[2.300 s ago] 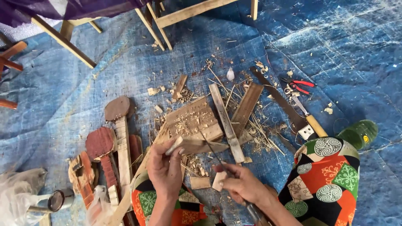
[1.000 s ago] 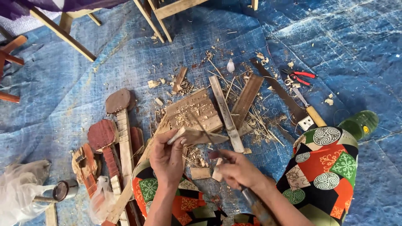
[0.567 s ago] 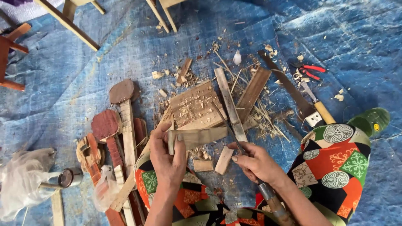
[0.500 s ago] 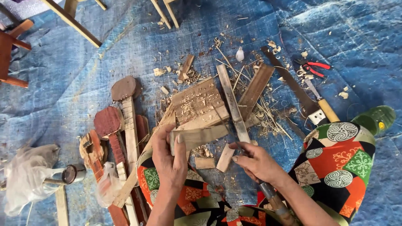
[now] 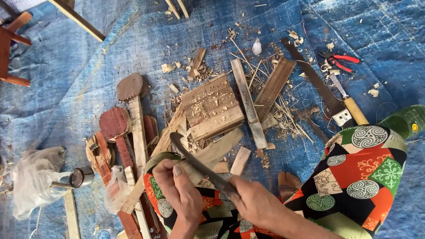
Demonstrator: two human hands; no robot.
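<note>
low in the frame, left hand [image 5: 179, 191] fingers clamp the wood strip [image 5: 211, 152] steady; right hand [image 5: 256, 203] fingers grip the dark blade [image 5: 197, 161] lying across it

One head-worn camera looks steeply down from above the person's lap onto a blue tarp [image 5: 88, 53] on the floor. It sits close: both hands fill the lower middle of the frame, the patterned knee the lower right, and wood scraps spread across the centre.
</note>
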